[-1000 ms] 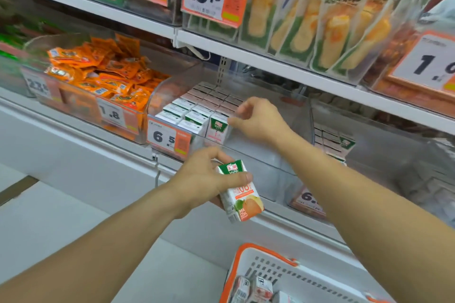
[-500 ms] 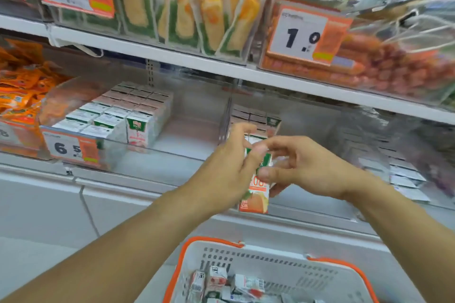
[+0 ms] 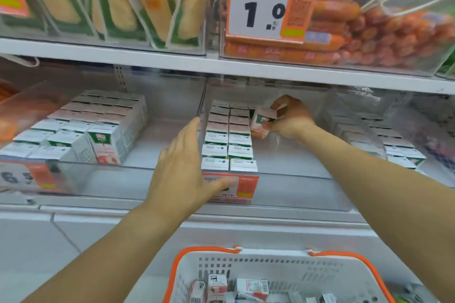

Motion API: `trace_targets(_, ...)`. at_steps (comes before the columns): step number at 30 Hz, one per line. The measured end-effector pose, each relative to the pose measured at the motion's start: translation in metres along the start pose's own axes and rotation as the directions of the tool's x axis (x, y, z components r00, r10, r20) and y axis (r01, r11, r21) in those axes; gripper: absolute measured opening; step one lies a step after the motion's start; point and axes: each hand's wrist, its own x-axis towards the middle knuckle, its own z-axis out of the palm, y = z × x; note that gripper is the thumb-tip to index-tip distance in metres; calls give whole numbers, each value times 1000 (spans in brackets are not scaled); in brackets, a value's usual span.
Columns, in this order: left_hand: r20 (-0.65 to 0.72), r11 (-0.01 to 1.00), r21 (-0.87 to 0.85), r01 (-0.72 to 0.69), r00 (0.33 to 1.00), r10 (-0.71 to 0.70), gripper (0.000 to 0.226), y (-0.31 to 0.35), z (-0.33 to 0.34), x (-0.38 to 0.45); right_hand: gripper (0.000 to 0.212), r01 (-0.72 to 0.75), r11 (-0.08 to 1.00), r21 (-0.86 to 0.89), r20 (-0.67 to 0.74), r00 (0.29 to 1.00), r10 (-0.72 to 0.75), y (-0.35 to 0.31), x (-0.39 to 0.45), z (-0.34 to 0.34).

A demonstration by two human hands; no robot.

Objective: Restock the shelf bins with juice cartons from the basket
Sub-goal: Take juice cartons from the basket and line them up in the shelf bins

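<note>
Two bare hands: the left hand (image 3: 183, 167) at six o'clock, the right hand (image 3: 291, 117) at two o'clock. One white plastic basket with orange rim (image 3: 270, 264). Three clear plastic shelf bins (image 3: 283, 167) of small white juice cartons (image 3: 229, 140). One orange-and-white price tag marked 1.0 (image 3: 264, 7).

Middle bin (image 3: 295, 174): right half of floor bare, open from the front over the low clear wall. Two carton rows (image 3: 229, 140) fill its left side. Upper shelf (image 3: 221, 66) caps headroom. Clear divider (image 3: 201, 106) blocks sideways entry from left bin (image 3: 157, 145).

Lower shelf (image 3: 283, 206): clear bins (image 3: 290, 174) of cartons (image 3: 229, 145). Upper shelf (image 3: 172, 61): corn packs (image 3: 147, 7), sausage bin (image 3: 369, 32).
</note>
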Motion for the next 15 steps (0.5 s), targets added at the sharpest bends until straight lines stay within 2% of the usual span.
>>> trace_targets(3, -57, 1000, 5, 13, 998, -13, 126, 0, 4, 1, 48, -36, 992, -122, -26, 999, 33, 3, 23, 22)
trace_targets(6, -66, 1000, 18, 7, 998, -6, 124, -2, 6, -1, 52, -32, 993, -114, -63, 998, 25, 9, 30, 32)
trace_targets(10, -66, 999, 51, 14, 998, -10, 124, -1, 6, -2, 66, -36, 999, -41, -40, 999, 34, 7, 19, 20)
trace_targets(12, -59, 998, 55, 15, 998, -11, 124, -1, 4, -3, 52, 29, 1000, -1, -96, 995, -29, 4, -3, 2)
trace_targets(15, -31, 999, 38, 13, 999, -12, 124, -2, 4, -4, 21, 203, 976, 76, -203, 962, -184, -1, -70, -28)
